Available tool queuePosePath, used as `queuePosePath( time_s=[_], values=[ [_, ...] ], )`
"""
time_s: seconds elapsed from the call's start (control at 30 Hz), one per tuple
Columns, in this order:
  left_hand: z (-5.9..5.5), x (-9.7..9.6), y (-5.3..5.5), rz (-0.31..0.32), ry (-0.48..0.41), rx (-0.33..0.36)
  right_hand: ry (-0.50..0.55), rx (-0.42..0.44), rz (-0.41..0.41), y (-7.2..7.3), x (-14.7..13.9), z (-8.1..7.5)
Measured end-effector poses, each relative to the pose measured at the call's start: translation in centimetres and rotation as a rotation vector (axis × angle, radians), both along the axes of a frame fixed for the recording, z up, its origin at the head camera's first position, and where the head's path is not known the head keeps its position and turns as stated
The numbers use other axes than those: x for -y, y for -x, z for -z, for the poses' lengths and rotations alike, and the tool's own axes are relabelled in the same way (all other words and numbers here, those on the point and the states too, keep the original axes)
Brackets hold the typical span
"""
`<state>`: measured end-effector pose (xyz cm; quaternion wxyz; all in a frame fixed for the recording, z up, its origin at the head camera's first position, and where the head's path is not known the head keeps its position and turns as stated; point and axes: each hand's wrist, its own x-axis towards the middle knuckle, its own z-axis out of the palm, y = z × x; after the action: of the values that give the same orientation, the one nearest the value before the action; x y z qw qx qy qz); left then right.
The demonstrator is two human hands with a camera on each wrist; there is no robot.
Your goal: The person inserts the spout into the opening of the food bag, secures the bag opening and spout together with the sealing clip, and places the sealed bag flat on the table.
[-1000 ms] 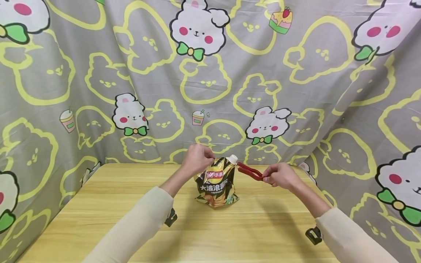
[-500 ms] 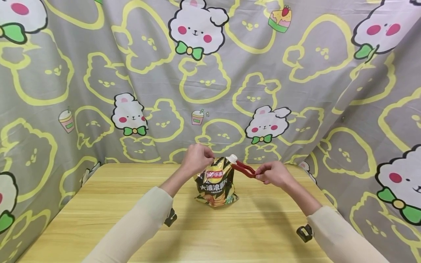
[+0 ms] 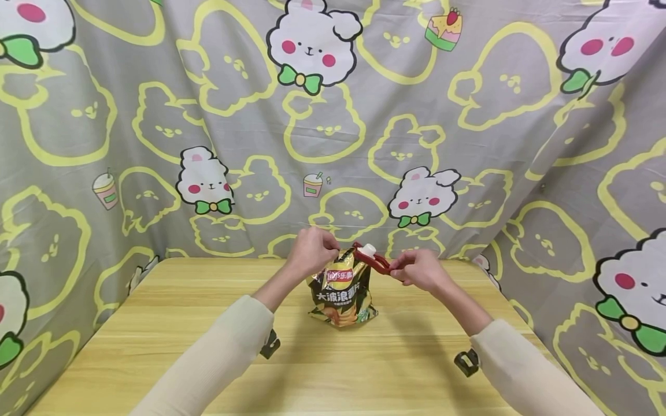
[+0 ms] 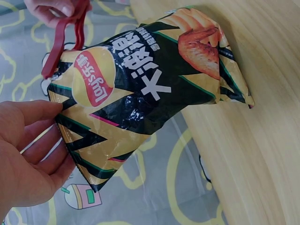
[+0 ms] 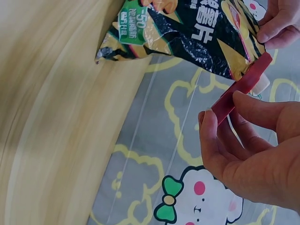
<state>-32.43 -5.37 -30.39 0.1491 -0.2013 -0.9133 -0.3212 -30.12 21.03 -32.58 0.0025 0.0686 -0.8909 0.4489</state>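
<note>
A black and gold Lay's chip bag (image 3: 340,292) stands on the table, its top raised. My left hand (image 3: 312,251) pinches its top edge near the left corner, as the left wrist view (image 4: 30,154) also shows. A white screw cap (image 3: 368,249) sits at the bag's top right corner. My right hand (image 3: 418,268) pinches the near end of a red plastic bag clip (image 5: 243,89) between thumb and fingers. The clip's long arms lie across the bag's top right corner, around the base of the cap. The clip's far end reaches toward my left hand.
The light wooden table (image 3: 208,341) spreads around the bag. A grey curtain (image 3: 250,133) with cartoon print hangs behind and at both sides. A black strap mount (image 3: 466,363) sits under the right sleeve, another black mount (image 3: 270,345) under the left.
My right hand has moved left, sliding the red bag clip from beside the bag onto its top right corner, past the white cap. My left hand and the bag stay nearly still.
</note>
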Motion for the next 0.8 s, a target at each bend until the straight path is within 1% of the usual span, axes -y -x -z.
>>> queuePosePath(
  time_s=[0.23,0.47,0.6,0.8],
  values=[
    [0.1,0.0,0.1,0.001,-0.005,0.003,0.021,-0.008,0.002,0.4,1.0,-0.2],
    [0.1,0.0,0.1,-0.004,-0.006,0.006,0.066,0.020,0.009,0.8,1.9,-0.3],
    [0.2,0.0,0.1,-0.003,-0.004,0.002,0.065,0.028,0.007,1.2,2.3,-0.4],
    [0.0,-0.1,0.0,-0.007,0.003,0.006,0.043,0.007,0.002,1.5,2.7,-0.4]
  ],
)
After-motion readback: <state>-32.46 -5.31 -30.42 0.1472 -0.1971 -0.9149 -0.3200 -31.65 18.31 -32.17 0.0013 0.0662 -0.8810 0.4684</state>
